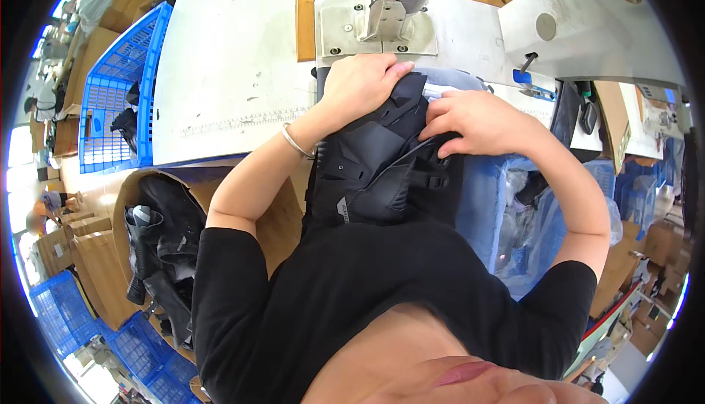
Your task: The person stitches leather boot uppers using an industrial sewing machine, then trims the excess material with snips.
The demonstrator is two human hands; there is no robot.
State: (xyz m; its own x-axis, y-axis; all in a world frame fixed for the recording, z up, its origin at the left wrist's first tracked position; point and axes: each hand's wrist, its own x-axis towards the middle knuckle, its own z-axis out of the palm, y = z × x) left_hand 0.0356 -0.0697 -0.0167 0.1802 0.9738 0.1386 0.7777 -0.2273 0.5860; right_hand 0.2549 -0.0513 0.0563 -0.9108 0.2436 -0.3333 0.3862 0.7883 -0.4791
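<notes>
A black fabric bag [367,150] with folded panels, straps and a small buckle lies against me at the front edge of the sewing table. My left hand [363,82] is closed on its far edge, just in front of the sewing machine [396,7]. On the bag's right side, my right hand [474,121] has its fingers curled around a raised edge, thumb below. The fabric hides some of its fingertips. A piece of pale material shows between the bag and the right hand.
A blue crate [117,110] with black pieces stands left of the white table [220,73]. Below it, a cardboard box [125,191] holds black bags. To my right is a blue bin [481,206] with clear plastic. The machine's arm [587,29] rises at the far right.
</notes>
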